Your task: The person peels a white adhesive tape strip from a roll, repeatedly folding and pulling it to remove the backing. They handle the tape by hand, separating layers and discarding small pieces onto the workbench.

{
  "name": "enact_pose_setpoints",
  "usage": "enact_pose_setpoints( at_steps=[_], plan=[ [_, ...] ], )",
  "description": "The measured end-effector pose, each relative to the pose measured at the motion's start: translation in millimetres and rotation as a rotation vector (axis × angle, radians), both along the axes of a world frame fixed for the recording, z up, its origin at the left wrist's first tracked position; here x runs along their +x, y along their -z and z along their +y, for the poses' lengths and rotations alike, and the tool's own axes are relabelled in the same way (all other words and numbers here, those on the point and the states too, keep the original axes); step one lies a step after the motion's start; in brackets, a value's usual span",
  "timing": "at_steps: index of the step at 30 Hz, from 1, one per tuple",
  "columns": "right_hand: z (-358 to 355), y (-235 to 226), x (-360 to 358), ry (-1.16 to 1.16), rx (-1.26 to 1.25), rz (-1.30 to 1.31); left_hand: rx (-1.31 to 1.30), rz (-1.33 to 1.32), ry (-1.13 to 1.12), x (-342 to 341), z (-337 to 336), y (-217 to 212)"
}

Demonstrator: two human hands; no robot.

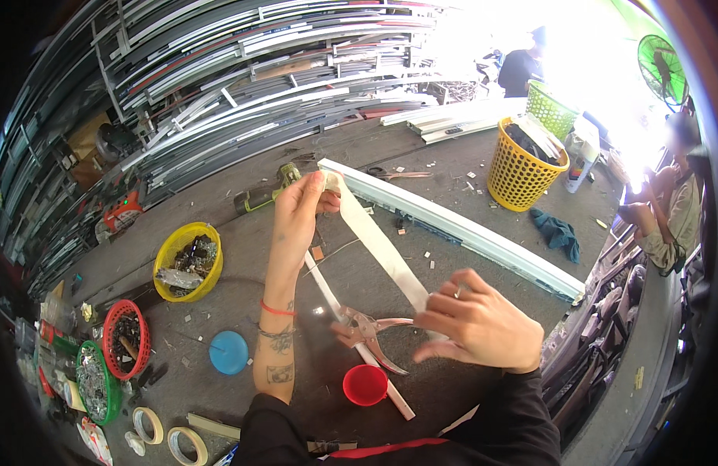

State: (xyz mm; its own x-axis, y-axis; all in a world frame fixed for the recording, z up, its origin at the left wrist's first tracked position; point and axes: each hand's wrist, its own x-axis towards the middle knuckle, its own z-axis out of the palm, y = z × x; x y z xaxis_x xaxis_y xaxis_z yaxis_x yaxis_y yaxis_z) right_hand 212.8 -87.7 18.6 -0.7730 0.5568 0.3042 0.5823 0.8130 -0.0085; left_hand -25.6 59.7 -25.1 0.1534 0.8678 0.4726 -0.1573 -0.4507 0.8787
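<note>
A cream strip [382, 250] is held slantwise above the bench [491, 281], between the two hands. Its upper end is pinched between thumb and curled fingers of the left hand [301, 203]. Its lower end is partly hidden at the right hand [483, 320], whose fingers are bent with the thumb set apart; whether the strip is gripped there cannot be told. A white profile [452, 227] is laid slantwise beyond the strip, and a drill [258, 199] is partly covered by the left hand. Below the strip, pliers [365, 330] are rested across a thin bar [323, 281], with a red cup [365, 386] set just beside it. A blue disc [228, 352] and a yellow bowl [159, 266] are placed to the left; a yellow basket [516, 183] and a blue cloth [555, 233] are seen at the far right
</note>
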Motion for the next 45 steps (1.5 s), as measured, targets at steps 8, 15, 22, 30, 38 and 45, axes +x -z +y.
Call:
enact_pose_setpoints(
  at_steps=[8,15,22,30,38,45],
  plan=[
    [10.4,-8.4,6.8,0.163,-0.211,0.733,0.023,0.251,0.125,26.8,-15.6,0.5],
    [100.6,40.0,-10.7,-0.088,-0.567,1.151,0.010,0.236,0.251,41.9,-28.5,-1.4],
    [101.0,32.3,12.3,0.085,-0.717,0.843,-0.110,0.085,0.282,35.9,-23.6,0.6],
    [88.8,23.2,6.8,0.178,-0.541,0.705,-0.154,0.094,0.211,42.0,-18.2,6.1],
    [88.3,25.1,5.1,0.107,-0.363,0.690,-0.173,0.023,0.240,48.5,-16.3,12.1],
    [85.7,23.6,4.5,0.160,-0.407,0.671,-0.205,0.072,0.219,49.0,-19.1,8.2]
  ],
)
